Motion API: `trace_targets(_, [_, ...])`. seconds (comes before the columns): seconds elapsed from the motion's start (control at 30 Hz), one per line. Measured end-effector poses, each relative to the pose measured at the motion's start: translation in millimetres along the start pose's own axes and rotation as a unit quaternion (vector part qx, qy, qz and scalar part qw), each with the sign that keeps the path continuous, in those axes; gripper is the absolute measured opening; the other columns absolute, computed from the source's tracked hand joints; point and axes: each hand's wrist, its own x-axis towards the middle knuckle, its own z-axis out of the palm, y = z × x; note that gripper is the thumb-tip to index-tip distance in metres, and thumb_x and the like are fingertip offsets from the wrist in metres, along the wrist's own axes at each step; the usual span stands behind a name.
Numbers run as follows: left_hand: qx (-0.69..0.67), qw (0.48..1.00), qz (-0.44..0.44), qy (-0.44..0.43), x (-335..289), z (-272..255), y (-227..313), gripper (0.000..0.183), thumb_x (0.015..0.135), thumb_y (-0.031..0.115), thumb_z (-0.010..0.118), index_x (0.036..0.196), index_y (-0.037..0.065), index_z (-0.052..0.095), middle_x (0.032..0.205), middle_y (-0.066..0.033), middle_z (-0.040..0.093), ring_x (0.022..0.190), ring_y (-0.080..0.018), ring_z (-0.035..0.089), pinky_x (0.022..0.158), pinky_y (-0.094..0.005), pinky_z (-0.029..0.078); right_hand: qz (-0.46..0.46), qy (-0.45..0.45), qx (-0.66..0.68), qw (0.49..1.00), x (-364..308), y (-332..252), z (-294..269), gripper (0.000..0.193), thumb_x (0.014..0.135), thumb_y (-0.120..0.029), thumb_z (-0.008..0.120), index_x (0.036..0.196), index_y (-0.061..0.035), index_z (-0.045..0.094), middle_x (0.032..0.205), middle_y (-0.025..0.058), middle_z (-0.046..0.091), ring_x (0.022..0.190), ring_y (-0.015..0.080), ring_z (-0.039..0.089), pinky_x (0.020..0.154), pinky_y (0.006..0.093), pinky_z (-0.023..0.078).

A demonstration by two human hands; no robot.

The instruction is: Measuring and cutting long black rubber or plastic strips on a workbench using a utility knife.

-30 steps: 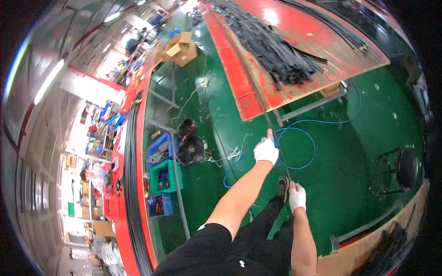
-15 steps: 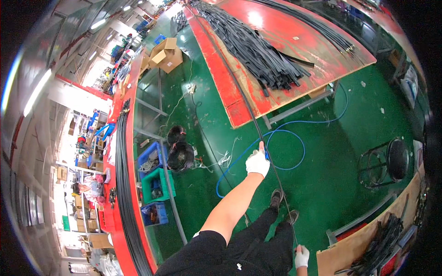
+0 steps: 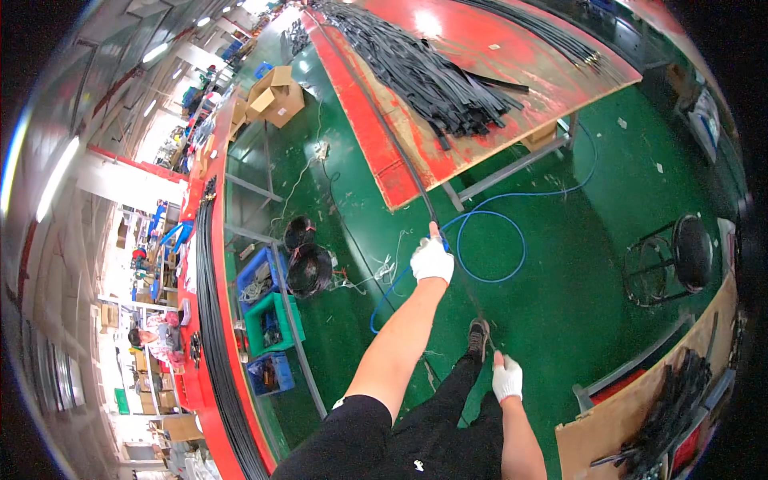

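My left hand (image 3: 432, 262), in a white glove with bare fingertips, is closed around the end of a long black tube or sleeve (image 3: 406, 158), thumb laid along it. A small blue piece (image 3: 446, 240) shows beside that hand, where a blue hose (image 3: 524, 252) comes in; its kind is hidden. The tube runs away from me along the left edge of the red table (image 3: 390, 178). My right hand (image 3: 506, 378), gloved alike, is closed low in front of my legs. A thin dark cable, smeared by motion, stretches between the two hands and meets the right hand's fingertips.
Flat black sleeves (image 3: 448, 88) lie heaped on the red table, with black cables (image 3: 552, 36) behind. At left are a bench with long black tubes (image 3: 212, 320), crates (image 3: 276, 324) and black coils (image 3: 308, 270). A stool (image 3: 690, 252) and a wooden board (image 3: 588, 436) stand right.
My right hand has come up and forward from the lower edge, toward the left hand. My left hand has shifted slightly left and up with the tube. The view has turned a little.
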Motion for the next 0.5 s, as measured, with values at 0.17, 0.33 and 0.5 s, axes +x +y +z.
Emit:
trace_targets(0.17, [-0.006,1.0,0.009,-0.009,-12.7,1.3,-3.5,0.084,0.09,0.021,0.065,0.167,0.015,0.032,0.114,-0.0222,0.069,0.095,-0.0394,0.074,0.084,-0.0499,0.059,0.01,0.027,-0.045,0.999,-100.6,101.3,-28.7,0.058,0.105,-0.053,0.053,0.093,0.0013,0.071,0.085,0.029,0.069,0.086,0.0489,0.069,0.075,0.0507,0.052])
trace_targets(0.33, [-0.005,0.999,0.012,-0.034,-31.6,-5.3,-3.1,0.086,0.09,0.023,0.07,0.167,0.014,0.033,0.118,-0.0206,0.067,0.102,-0.0376,0.072,0.089,-0.0479,0.06,0.091,0.038,-0.055,0.994,-169.4,218.3,-46.3,0.043,0.105,-0.039,0.06,0.099,0.0016,0.073,0.083,0.0226,0.071,0.077,0.0362,0.07,0.076,0.0433,0.054])
trace_targets(0.5, [-0.046,0.998,0.0,-0.045,-31.9,-10.8,-4.6,0.083,0.091,0.024,0.066,0.166,0.014,0.033,0.117,-0.0231,0.068,0.102,-0.0402,0.073,0.09,-0.0499,0.059,0.04,-0.059,0.133,0.988,-74.8,148.9,-34.2,0.041,0.105,-0.037,0.064,0.116,0.0015,0.073,0.106,0.0113,0.075,0.097,0.0185,0.067,0.09,0.0342,0.052])
